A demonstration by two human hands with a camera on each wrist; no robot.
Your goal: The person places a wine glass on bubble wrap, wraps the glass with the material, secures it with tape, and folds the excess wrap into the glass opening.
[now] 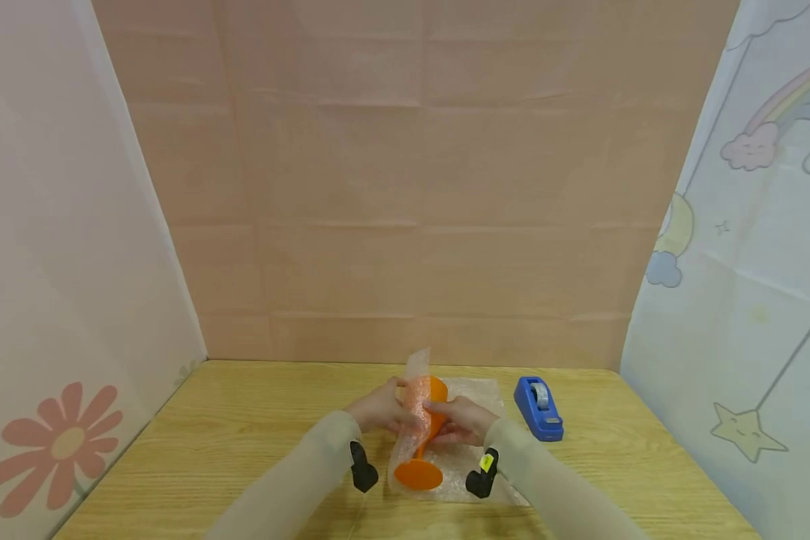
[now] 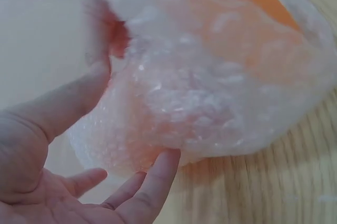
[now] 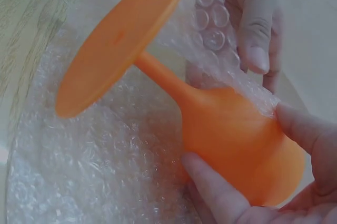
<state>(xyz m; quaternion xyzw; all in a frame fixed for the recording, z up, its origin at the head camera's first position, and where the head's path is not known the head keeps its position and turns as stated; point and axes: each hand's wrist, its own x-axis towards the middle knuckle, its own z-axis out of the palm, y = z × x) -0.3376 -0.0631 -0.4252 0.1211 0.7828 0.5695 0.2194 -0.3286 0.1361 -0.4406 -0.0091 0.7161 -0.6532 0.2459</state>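
Observation:
An orange goblet (image 1: 419,474) lies on its side on a sheet of bubble wrap (image 3: 100,171), its round foot toward me. My right hand (image 1: 464,421) grips the bowl, with the thumb on top and fingers beneath. The left part of the bubble wrap (image 2: 195,92) is lifted and folded over the bowl, while the stem and foot stay uncovered. At that raised flap, my left hand (image 1: 378,406) holds the wrap against the goblet from the left. Some of its fingertips are hidden by the wrap in the left wrist view.
A blue tape dispenser (image 1: 538,409) with a roll of clear tape stands on the wooden table (image 1: 256,420), right of the wrap. A pinkish-brown backdrop (image 1: 405,187) rises behind the table. Patterned cloth walls (image 1: 749,300) stand at both sides.

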